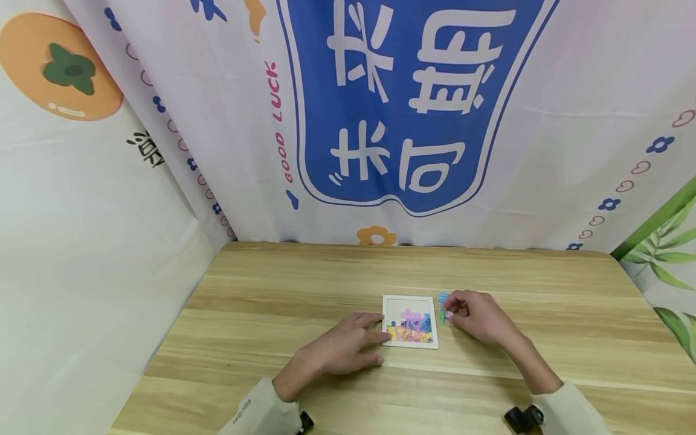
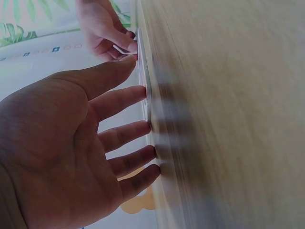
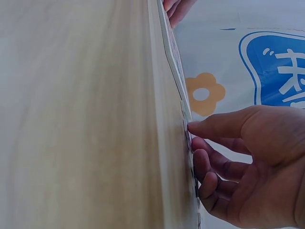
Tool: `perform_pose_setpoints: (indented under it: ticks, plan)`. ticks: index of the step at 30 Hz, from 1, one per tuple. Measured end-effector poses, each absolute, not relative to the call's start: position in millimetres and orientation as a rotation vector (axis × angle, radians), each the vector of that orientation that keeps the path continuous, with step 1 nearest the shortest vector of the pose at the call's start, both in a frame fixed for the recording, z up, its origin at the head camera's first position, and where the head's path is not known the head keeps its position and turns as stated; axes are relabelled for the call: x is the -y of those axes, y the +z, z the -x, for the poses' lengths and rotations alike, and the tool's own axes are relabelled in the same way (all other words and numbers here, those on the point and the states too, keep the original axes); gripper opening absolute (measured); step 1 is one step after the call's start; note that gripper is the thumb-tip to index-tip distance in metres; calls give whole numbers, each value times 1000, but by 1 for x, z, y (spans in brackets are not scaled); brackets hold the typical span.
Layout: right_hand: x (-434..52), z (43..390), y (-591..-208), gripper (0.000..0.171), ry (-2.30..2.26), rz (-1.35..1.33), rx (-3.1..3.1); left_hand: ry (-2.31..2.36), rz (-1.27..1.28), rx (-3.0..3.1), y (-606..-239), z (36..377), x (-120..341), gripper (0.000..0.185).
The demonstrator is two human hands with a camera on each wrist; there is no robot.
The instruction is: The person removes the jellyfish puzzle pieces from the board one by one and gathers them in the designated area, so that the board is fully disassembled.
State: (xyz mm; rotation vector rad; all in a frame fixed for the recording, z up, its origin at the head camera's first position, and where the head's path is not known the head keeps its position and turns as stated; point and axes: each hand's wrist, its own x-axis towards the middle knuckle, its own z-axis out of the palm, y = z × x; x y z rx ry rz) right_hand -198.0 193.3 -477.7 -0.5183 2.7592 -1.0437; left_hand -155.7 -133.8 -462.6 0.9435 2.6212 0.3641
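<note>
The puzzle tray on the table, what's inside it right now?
The puzzle tray holds a colourful, partly built picture, filled along its lower part. The left hand touches its left edge, and the right hand covers loose pieces beside it, so their number stays hidden.

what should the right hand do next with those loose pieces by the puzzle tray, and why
Probably lift one loose piece onto the puzzle tray: the right hand touches pieces lying just off the tray's right edge, while the left hand rests at its left edge, seemingly steadying it.
</note>
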Motion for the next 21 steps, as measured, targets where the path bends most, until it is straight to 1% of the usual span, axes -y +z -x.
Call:
perform_pose_setpoints:
  ticks: [12,21]
  plan:
    - [-191,199,-480,11,-1042,445,-2779,379,-918,-2621,-463,155,133,52]
    - [-195,199,-479,11,-1031,474,-2767,382,-918,-2628,-463,155,133,52]
